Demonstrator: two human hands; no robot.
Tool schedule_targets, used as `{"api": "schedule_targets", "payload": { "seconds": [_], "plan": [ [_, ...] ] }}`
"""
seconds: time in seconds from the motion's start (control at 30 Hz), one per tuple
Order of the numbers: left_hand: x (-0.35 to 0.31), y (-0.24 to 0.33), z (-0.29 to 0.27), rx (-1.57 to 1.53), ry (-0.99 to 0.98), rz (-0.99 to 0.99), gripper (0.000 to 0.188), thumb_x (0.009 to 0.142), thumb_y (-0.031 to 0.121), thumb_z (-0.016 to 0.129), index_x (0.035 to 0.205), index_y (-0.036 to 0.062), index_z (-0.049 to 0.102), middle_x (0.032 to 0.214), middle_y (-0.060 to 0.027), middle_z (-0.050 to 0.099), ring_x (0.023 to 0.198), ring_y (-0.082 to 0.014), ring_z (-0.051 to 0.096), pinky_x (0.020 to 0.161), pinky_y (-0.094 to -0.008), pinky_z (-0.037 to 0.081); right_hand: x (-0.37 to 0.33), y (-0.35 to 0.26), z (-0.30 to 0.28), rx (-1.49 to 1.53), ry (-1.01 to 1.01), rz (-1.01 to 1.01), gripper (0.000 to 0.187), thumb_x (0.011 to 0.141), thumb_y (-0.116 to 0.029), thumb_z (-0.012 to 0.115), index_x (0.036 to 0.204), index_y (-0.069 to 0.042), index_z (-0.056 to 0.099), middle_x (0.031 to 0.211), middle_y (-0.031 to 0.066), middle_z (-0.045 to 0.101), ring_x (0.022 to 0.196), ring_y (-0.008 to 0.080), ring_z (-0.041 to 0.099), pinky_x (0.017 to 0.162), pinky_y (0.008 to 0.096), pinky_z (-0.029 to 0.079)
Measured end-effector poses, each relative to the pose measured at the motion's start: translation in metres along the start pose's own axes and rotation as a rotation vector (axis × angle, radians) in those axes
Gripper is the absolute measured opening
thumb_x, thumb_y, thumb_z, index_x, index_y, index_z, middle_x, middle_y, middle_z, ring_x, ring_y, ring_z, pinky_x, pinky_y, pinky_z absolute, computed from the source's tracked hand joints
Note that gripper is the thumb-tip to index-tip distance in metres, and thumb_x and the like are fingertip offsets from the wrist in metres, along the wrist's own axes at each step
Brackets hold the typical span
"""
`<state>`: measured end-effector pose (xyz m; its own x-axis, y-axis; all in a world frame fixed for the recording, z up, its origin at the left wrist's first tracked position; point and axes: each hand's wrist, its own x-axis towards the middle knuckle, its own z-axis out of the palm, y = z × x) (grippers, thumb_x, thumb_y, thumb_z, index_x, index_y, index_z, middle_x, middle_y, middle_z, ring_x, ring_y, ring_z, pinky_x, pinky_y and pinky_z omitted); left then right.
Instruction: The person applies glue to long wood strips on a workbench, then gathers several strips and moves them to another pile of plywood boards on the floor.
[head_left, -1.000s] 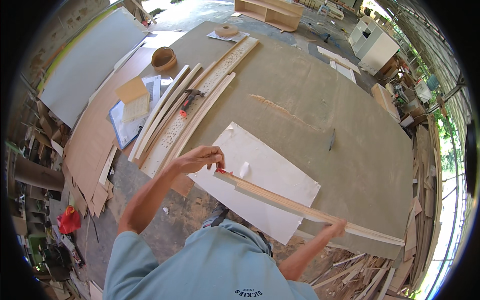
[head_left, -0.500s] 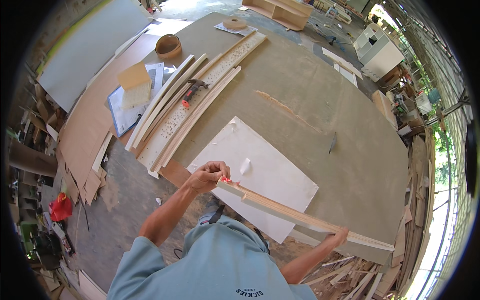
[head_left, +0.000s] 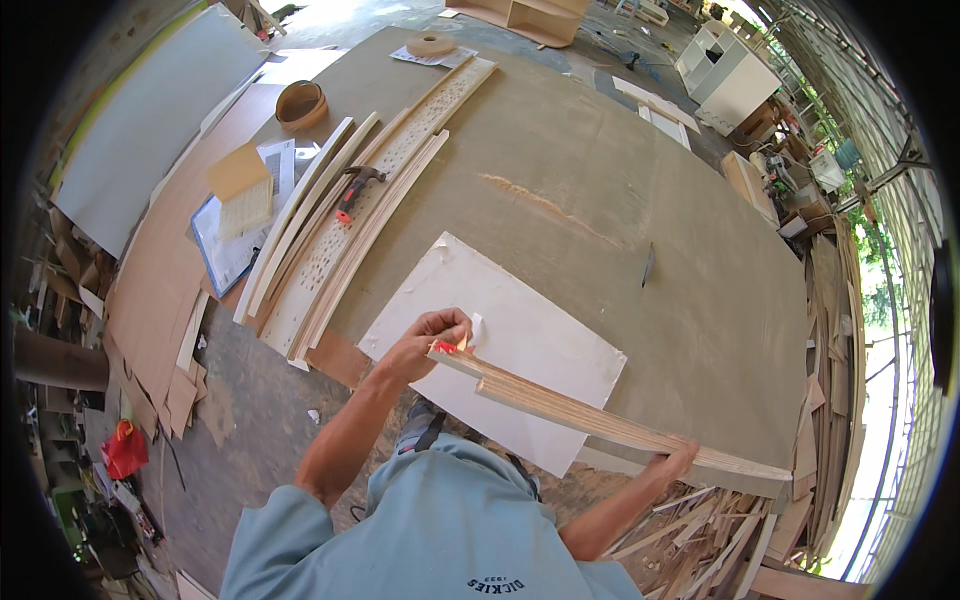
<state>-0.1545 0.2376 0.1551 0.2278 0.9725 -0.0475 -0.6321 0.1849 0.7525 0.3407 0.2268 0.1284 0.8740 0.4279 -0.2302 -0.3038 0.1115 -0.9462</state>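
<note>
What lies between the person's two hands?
In the head view, layered wooden strips run between the left hand and right hand, with a small red piece near the left.

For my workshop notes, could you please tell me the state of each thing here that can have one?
Left grip: curled at the red piece, hold unclear
Right grip: closed around the wooden strips
Wooden strips: left ends staggered
White panel: lying flat
Hammer: lying on boards
Yellowish case: open
Pale roll: lying flat
Brown coil: wound
</note>
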Motion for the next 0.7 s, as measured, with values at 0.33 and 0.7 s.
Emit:
{"api": "schedule_targets", "payload": {
  "seconds": [0.33, 0.7],
  "plan": [
    [0.001, -0.05, 0.017, -0.22, -0.304, -0.297, 0.016, 0.101, 0.017, 0.06, 0.092, 0.0036, 0.061, 0.083, -0.0025, 0.06, 0.077, -0.0124, 0.056, 0.071, -0.027, 0.044, 0.018, -0.011, -0.025, 0.22, 0.052, -0.082, 0.019, 0.093, -0.018, 0.061, 0.082, -0.007, 0.05, 0.083, 0.0063, 0.055, 0.073, 0.0192, 0.055, 0.082, 0.0426, 0.052],
    [-0.009, -0.097, 0.005, 0.317, 0.131, -0.164, 0.032, 0.102, 0.03, 0.06, 0.116, 0.0027, 0.068, 0.109, -0.0104, 0.071, 0.096, -0.0184, 0.067, 0.085, -0.0343, 0.051, 0.05, -0.158, -0.019, 0.13, -0.025, -0.543, 0.019, 0.093, -0.023, 0.067, 0.096, -0.007, 0.057, 0.079, 0.0033, 0.05, 0.069, 0.0127, 0.047, 0.063, 0.0309, 0.043]
  ]
}}
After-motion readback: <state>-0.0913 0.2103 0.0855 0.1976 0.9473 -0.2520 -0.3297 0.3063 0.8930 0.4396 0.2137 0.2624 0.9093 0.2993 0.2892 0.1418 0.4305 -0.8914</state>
